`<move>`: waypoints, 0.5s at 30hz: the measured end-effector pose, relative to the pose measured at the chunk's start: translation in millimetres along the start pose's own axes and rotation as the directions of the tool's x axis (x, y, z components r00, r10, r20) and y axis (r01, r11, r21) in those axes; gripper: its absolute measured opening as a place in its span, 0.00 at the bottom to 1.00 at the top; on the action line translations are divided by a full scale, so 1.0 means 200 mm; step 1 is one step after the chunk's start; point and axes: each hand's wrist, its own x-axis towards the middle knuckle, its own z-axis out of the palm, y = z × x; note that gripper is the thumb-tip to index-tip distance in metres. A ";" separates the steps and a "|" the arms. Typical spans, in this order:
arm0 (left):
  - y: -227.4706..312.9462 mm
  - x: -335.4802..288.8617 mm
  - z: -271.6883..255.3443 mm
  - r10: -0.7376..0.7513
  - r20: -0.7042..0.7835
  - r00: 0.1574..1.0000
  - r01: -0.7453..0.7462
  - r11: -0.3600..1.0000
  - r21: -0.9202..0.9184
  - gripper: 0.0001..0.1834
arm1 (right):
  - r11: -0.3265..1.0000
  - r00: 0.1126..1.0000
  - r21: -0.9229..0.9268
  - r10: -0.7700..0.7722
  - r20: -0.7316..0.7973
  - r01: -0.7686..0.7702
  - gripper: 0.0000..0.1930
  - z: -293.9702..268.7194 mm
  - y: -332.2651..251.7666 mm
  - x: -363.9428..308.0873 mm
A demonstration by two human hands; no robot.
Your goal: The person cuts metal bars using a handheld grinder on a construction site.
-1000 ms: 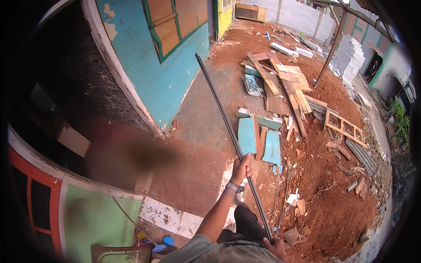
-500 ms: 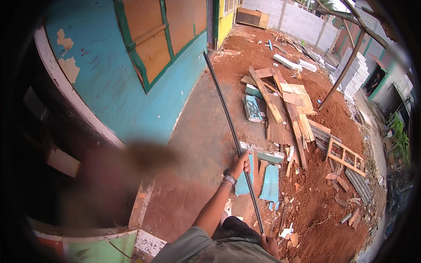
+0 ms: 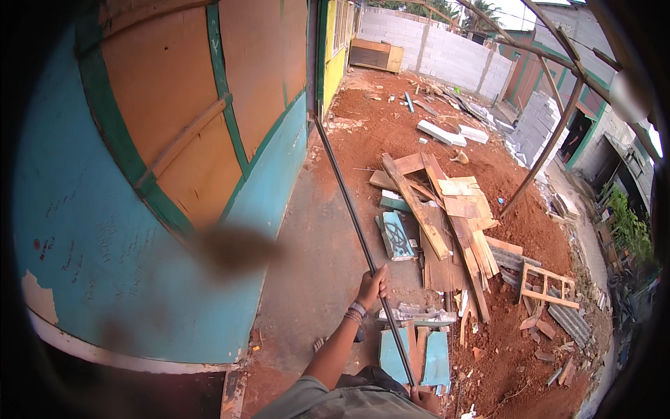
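A long, thin dark pole (image 3: 347,193) slants across the view, its far end close to the foot of the wall by the doorway. Partway down it, my left hand (image 3: 373,286) is wrapped round the shaft, with bands on the wrist. My right hand (image 3: 424,400) grips the near end low in front of my body, partly cut off by the lower edge. Beneath the pole's lower half lie light-blue broken slabs (image 3: 436,356), apart from my hands.
On my left runs a blue wall (image 3: 269,195) with boarded, green-framed panels (image 3: 251,63). Right of the concrete strip (image 3: 286,237), planks (image 3: 460,223) are piled on red soil. A wooden frame (image 3: 548,286) lies farther right. A slanting post (image 3: 544,150) stands beyond, near stacked pale blocks (image 3: 541,122).
My view has moved forward along the wall and the dark opening at left has mostly slid out of view. Both hands keep their hold on the pole.
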 end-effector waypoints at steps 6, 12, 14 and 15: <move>0.51 0.82 -0.17 -0.001 0.058 0.998 -0.002 0.999 0.049 0.25 | 0.996 0.996 -0.004 0.089 0.005 -0.089 0.31 -0.09 -0.68 0.53; 0.81 1.78 -0.34 -0.003 0.059 0.998 0.000 0.999 0.048 0.26 | 0.991 0.996 0.129 0.027 -0.086 -0.016 0.36 -0.19 -1.25 1.33; 0.90 2.14 -0.46 -0.015 0.051 0.999 0.012 0.998 0.055 0.25 | 0.988 0.996 0.143 -0.046 -0.072 0.056 0.31 -0.31 -1.52 1.63; 0.96 2.32 -0.52 -0.025 0.039 0.999 0.022 0.997 0.067 0.25 | 1.000 0.999 -0.001 -0.013 0.046 0.013 0.25 -0.46 -1.74 1.75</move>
